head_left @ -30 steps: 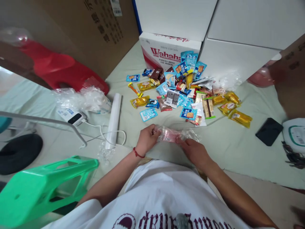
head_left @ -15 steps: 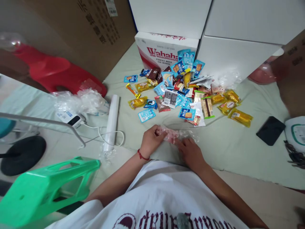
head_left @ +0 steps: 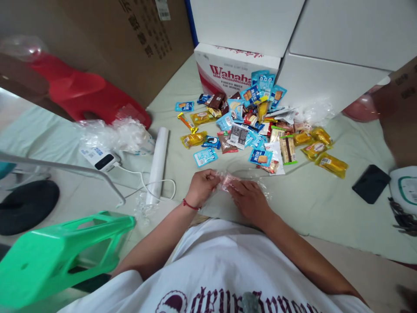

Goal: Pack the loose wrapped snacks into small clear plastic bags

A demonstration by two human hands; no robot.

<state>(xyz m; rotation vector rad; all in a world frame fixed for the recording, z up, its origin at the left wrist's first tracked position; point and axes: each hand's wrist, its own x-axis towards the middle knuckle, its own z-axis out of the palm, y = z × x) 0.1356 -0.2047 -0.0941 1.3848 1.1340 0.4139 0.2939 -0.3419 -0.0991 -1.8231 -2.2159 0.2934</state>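
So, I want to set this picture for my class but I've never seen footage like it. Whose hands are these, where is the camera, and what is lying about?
The camera sits on a person's head, looking forward and down, so you see their own arms. The left hand, with a red cord at the wrist, and the right hand both grip a clear plastic bag with something pink inside. Beyond them, on a pale green sheet, lies a pile of wrapped snacks. A roll of plastic bags lies at the left, a black phone at the right.

"Wahaha" is showing in red letters on the white carton at twelve o'clock; other print is staying illegible.
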